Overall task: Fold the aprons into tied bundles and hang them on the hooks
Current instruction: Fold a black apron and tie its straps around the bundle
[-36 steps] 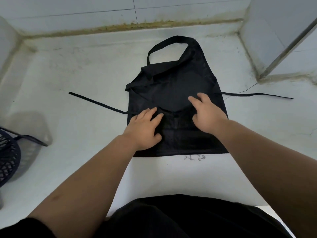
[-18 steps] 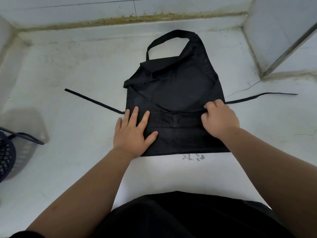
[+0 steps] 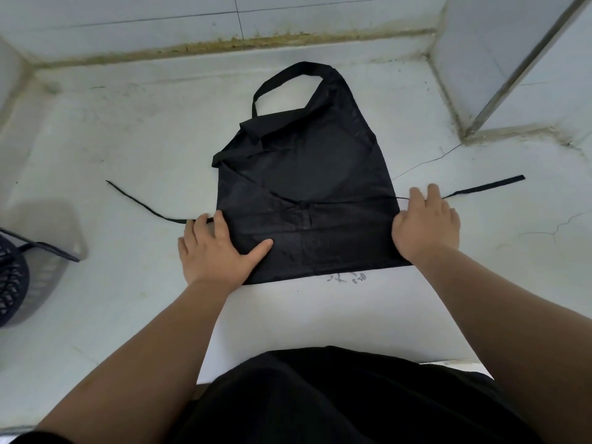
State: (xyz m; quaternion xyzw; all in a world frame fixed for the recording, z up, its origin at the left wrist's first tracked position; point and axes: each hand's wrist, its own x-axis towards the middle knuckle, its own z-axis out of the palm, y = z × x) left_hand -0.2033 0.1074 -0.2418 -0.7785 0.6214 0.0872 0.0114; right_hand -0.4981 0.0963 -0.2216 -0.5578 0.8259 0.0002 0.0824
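A black apron (image 3: 307, 174) lies flat on the white surface, its lower part folded up and its neck loop (image 3: 288, 81) pointing away from me. One waist tie (image 3: 144, 203) trails out to the left, the other tie (image 3: 483, 187) to the right. My left hand (image 3: 214, 248) lies flat on the apron's left edge, fingers straight, thumb on the cloth. At the apron's right edge my right hand (image 3: 426, 225) rests flat, fingers over the start of the right tie. No hooks are in view.
A dark plastic basket (image 3: 12, 280) stands at the left edge. Tiled walls close off the back and the right corner (image 3: 480, 91). The white surface (image 3: 320, 315) has scribbled marks just below the apron's hem.
Both hands have slid outward from the middle of the apron to its left and right edges, smoothing the cloth. The right tie now lies straighter.
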